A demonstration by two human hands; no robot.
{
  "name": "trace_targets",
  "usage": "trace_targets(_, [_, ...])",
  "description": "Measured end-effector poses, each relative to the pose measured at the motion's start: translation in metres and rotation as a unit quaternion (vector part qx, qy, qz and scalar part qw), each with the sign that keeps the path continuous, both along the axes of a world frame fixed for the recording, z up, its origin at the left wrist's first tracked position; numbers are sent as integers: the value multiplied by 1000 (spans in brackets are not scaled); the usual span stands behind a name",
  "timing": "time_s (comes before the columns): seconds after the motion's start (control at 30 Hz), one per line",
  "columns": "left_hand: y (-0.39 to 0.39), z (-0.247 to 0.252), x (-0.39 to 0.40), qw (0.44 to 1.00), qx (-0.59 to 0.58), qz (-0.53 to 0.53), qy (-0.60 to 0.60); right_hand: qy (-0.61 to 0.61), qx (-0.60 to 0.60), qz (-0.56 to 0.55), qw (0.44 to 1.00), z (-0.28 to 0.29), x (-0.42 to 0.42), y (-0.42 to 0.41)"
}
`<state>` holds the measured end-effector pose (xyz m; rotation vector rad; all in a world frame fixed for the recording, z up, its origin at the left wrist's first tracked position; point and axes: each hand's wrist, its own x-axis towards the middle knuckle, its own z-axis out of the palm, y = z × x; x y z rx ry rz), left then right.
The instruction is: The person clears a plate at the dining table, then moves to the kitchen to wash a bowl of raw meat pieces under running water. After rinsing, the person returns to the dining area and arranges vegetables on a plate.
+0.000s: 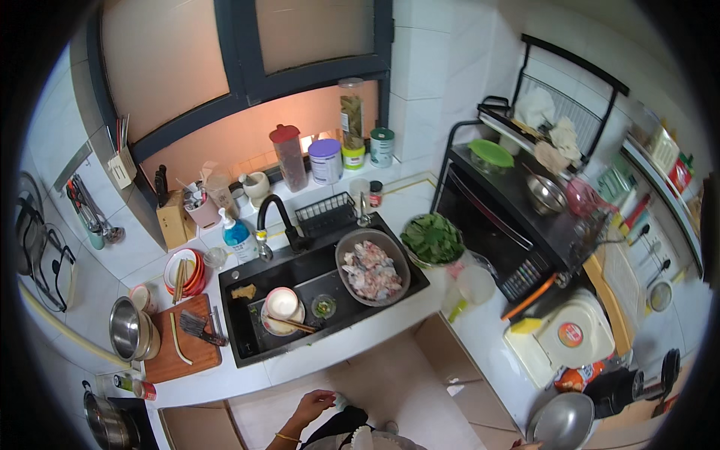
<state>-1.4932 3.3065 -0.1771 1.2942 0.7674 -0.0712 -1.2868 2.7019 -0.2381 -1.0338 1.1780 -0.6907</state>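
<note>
My left hand hangs in front of the counter edge with its fingers loosely bent and nothing visible in it. At the bottom edge my right hand is mostly cut off; its fingers are at the rim of a grey metal bowl, which is tilted at the right counter's front end. Ahead of me is a black sink. A grey basin of raw meat or fish pieces rests across its right part. Inside the sink are a white bowl on a plate, chopsticks and a small glass dish.
A colander of green leaves stands right of the sink. On the left, a wooden cutting board holds a cleaver and a green stalk. A black oven and a white kitchen scale occupy the right counter.
</note>
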Motion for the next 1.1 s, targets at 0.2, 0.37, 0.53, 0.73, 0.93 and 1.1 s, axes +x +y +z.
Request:
trace_targets(0.2, [65,-17,67,997,44,1,-71,78,-3,412,908,-17,38,221])
trace_targets(0.37, [103,-28,151,987,148,17,-64,-68,-182,748,635,63,133,453])
trace_targets(0.53, [130,-27,233,972,214,86,-36,-39,-516,693,501,19,254,555])
trace_targets(0.73, [148,-63,286,949,276,152,19,248,-351,737,521,23,310,614])
trace_targets(0.93, [150,-73,349,916,362,149,94,203,-514,701,450,1,313,607])
trace_targets(1.1, [158,-90,377,887,380,166,202,195,-497,690,488,-1,325,608])
